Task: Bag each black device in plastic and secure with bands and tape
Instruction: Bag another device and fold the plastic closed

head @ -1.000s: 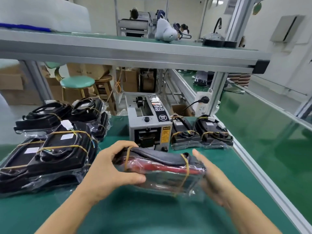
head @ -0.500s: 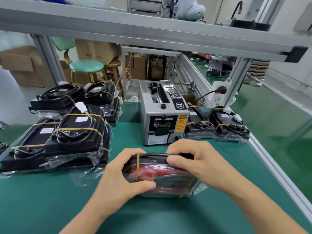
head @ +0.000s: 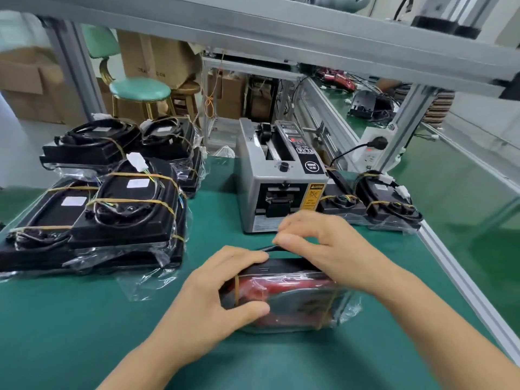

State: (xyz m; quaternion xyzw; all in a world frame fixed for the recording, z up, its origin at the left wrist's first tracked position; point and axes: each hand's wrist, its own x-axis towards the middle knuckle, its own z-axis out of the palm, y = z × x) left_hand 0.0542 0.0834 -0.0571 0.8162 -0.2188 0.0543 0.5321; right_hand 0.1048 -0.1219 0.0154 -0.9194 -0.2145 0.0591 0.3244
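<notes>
Your left hand (head: 213, 288) gripped the near left end of the bagged device (head: 292, 299), fingers curled over its top edge and thumb pressed against the front face. The device stood on its long edge on the green mat (head: 84, 333), just in front of the tape dispenser (head: 278, 178). Inside the clear plastic bag you could see a black body with a red part behind the film. One rubber band (head: 237, 288) ran around the bag right beside your left thumb, and a second band (head: 327, 308) crossed it near the right end, where loose plastic stuck out past the device.

Your right hand (head: 332, 249) reached over the top of the device, and its thumb and forefinger pinched a thin dark strip (head: 267, 248) at the upper edge; whether that was a cord or part of the casing could not be made out.

To your left lay a stack of bagged devices (head: 112, 209), each one black with a coiled cable on top, sealed in plastic and crossed by yellowish bands. Excess plastic from the bottom bags spread out onto the mat. To the right of the dispenser lay two more bagged units (head: 374, 204), side by side and touching, also banded. Behind the bench stood a green stool (head: 139, 90) and cardboard boxes (head: 154, 52).
</notes>
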